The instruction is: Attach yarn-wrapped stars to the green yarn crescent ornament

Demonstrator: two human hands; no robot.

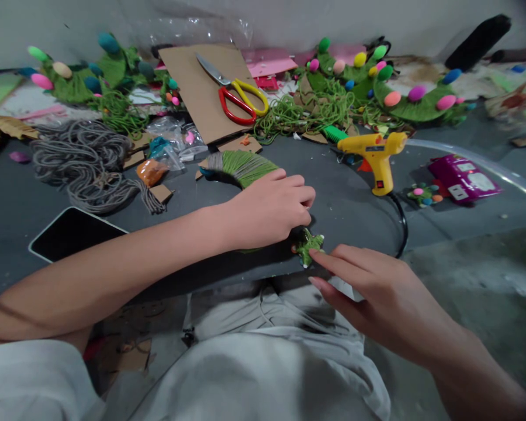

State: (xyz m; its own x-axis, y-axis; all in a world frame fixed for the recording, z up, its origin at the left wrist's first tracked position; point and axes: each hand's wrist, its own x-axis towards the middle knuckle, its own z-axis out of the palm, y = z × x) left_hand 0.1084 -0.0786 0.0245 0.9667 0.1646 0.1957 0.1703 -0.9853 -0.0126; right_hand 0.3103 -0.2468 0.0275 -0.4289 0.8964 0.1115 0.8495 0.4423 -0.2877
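Note:
My left hand [274,207] lies across a crescent or ring of cardboard [249,166] wrapped in green and grey yarn, hiding much of it. Its fingers are curled closed, and whatever they hold is out of sight. Just below those fingers, near the table's front edge, lies a small green star-shaped piece [307,248] with little coloured dots at its points. The index fingertip of my right hand [368,286] touches this piece. My right thumb is apart from the index finger, so that hand is open.
A yellow glue gun [379,158] stands at right with its black cord, near a purple packet [464,178]. Scissors [236,96] rest on cardboard [184,82] behind. Grey yarn [79,164] and a phone [72,234] lie left; green yarn pieces with coloured balls [416,96] line the back.

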